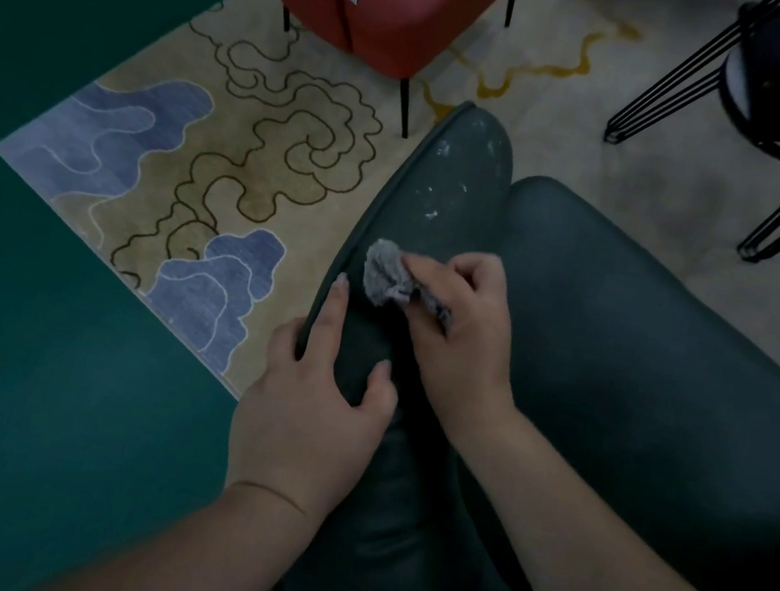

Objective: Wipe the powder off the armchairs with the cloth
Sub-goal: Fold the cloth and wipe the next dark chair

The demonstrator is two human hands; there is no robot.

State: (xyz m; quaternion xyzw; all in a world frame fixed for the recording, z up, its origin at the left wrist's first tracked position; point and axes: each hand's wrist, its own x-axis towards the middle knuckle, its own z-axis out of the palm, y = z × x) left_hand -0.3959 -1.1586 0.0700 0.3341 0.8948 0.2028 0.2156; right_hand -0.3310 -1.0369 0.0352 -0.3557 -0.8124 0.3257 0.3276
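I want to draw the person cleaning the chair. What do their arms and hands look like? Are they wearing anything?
Both arms are bare, with no sleeves showing. The left hand and right hand wear no gloves, and no rings or watch can be seen. A thin line, perhaps a fine band, crosses the left wrist. The fingernails look plain and short.

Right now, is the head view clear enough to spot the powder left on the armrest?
Head view: dim and slightly soft, but white powder stands out on the dark armrest beyond the cloth; no glare; wide-angle bending at the edges.
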